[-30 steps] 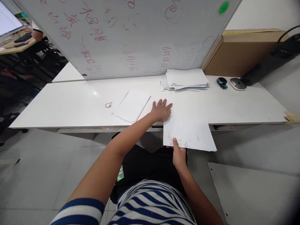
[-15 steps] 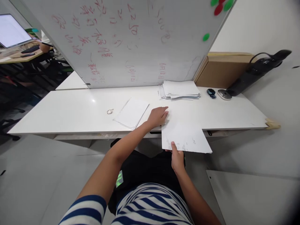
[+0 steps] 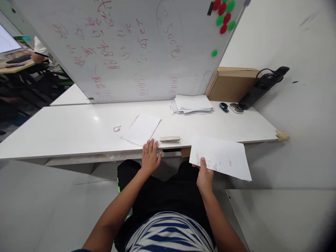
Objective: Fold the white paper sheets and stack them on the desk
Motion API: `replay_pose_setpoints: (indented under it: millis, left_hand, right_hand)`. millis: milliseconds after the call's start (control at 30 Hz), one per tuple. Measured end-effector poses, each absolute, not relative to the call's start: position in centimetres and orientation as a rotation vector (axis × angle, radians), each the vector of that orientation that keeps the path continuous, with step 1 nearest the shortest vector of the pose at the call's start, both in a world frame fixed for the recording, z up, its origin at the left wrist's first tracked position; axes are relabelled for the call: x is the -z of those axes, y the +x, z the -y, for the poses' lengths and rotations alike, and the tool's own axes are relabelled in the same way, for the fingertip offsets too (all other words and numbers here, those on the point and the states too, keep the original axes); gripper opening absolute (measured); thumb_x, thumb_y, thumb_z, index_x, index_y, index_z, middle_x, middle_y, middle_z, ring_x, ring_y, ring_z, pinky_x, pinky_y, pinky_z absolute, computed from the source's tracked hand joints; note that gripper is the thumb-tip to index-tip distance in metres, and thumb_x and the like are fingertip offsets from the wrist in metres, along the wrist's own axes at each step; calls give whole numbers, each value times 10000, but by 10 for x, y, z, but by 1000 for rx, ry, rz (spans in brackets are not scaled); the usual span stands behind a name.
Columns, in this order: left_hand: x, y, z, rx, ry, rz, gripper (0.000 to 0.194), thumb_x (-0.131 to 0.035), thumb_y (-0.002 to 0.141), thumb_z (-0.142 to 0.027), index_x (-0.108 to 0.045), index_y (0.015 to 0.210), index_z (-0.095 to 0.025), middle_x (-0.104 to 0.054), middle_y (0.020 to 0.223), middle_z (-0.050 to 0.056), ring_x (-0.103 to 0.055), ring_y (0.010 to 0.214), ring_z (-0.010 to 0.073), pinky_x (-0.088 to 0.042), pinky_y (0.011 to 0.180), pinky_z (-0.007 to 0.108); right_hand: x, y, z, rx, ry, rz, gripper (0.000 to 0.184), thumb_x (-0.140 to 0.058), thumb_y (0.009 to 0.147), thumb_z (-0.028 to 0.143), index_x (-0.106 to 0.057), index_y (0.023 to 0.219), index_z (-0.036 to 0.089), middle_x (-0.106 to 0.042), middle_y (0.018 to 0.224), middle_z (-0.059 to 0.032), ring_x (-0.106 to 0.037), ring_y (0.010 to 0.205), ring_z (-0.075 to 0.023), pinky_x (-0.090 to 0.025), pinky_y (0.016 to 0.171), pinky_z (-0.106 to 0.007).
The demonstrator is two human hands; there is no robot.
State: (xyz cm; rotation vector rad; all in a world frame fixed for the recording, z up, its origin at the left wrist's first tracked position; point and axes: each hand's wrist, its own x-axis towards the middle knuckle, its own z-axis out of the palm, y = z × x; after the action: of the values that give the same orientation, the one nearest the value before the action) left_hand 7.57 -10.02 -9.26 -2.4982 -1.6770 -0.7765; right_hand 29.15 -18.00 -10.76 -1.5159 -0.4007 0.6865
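Note:
My right hand (image 3: pixel 205 176) grips printed sheets of paper (image 3: pixel 220 154) by the near edge, thumb on top and fingers underneath. The sheets hang past the desk's front edge. My left hand (image 3: pixel 150 156) is at the desk's front edge, fingers stretched out, its tips by the near corner of a few white sheets (image 3: pixel 143 127) lying askew on the desk. Whether the fingertips touch those sheets I cannot tell. A pale stapler (image 3: pixel 170 139) lies on the desk between my two hands.
On the white desk (image 3: pixel 65 129) lie a small white ring-like item (image 3: pixel 117 128), a paper stack (image 3: pixel 193 104), a watch (image 3: pixel 224 107) and a computer mouse (image 3: pixel 236 108). A black bottle (image 3: pixel 262 87) and cardboard box (image 3: pixel 231 84) stand at right. A whiteboard (image 3: pixel 126 70) rises behind; a person's arm (image 3: pixel 39 56) shows far left.
My left hand has drawn back leftward to the desk's edge, and the stapler is now in sight. My right hand has shifted the printed sheets rightward and turned them slightly. The view has shifted.

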Motion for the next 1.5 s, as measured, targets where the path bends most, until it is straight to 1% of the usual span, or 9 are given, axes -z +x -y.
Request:
replay_pose_setpoints:
  millis: [200,533,633,700,800,967,1133,1267,1500]
  left_hand:
    - [111,78,95,738,-2475,1752,510,-461,884,-302,-456,1386,-214,-380,1479,103,-253,1400,318,-130,1143,528]
    - [131,77,89,816,-2412,1775,466,-463,883,-289,-509,1343,-234,-447,1437,83,-313,1374,297,-126,1148,506]
    - [141,78,84,817,-2404,1820,453,-480,869,-282,-529,1318,-258,-467,1420,80,-339,1358,305,-134,1140,518]
    - [148,78,79,818,-2382,1853,439,-498,854,-283,-551,1290,-279,-499,1392,75,-371,1337,307,-143,1136,521]
    - [157,77,72,820,-2367,1900,418,-515,837,-288,-578,1250,-304,-547,1341,70,-416,1301,309,-167,1123,532]
    - [165,77,68,758,-2406,1960,408,-511,834,-303,-584,1234,-324,-564,1322,60,-445,1274,301,-195,1111,531]
    - [170,77,66,661,-2487,2041,402,-495,841,-316,-580,1234,-342,-557,1331,40,-446,1276,284,-211,1112,513]
    - [172,76,66,613,-2520,2084,406,-491,848,-315,-573,1244,-348,-550,1340,36,-433,1287,278,-205,1116,509]
    - [184,75,64,732,-2417,1834,353,-511,839,-292,-612,1176,-327,-609,1259,41,-509,1184,254,-192,1098,449]
  right_hand:
    - [100,290,193,-578,-1583,499,548,-572,810,528,-611,1170,116,-604,1250,-128,-526,1195,-279,-359,1051,-425]
    - [85,292,188,-627,-1599,524,652,-575,807,548,-512,1321,152,-492,1391,-93,-426,1303,-266,-291,1117,-407]
    - [75,314,161,-630,-1653,579,600,-620,767,570,-599,1212,169,-597,1258,-97,-517,1196,-311,-401,1031,-437]
    - [64,332,127,-687,-1674,577,529,-652,726,593,-673,1018,152,-683,1026,-115,-603,1016,-328,-495,882,-446]
    - [43,355,57,-705,-1489,613,440,-661,735,548,-656,885,134,-678,801,-87,-639,825,-268,-534,707,-387]
    - [13,367,-57,-968,-1321,625,250,-597,838,397,-601,798,150,-626,619,-28,-580,557,-132,-467,527,-250]
    - [16,372,-121,-1284,-1472,564,317,-515,893,440,-517,719,175,-557,509,-4,-370,377,-77,-275,372,-194]
    - [25,379,-137,-1420,-1514,547,303,-417,946,312,-475,681,178,-540,505,-9,-294,363,-61,-190,359,-180]
    - [24,373,-147,-1445,-1489,543,215,-454,913,158,-475,700,174,-545,554,2,-296,388,-51,-213,355,-163]
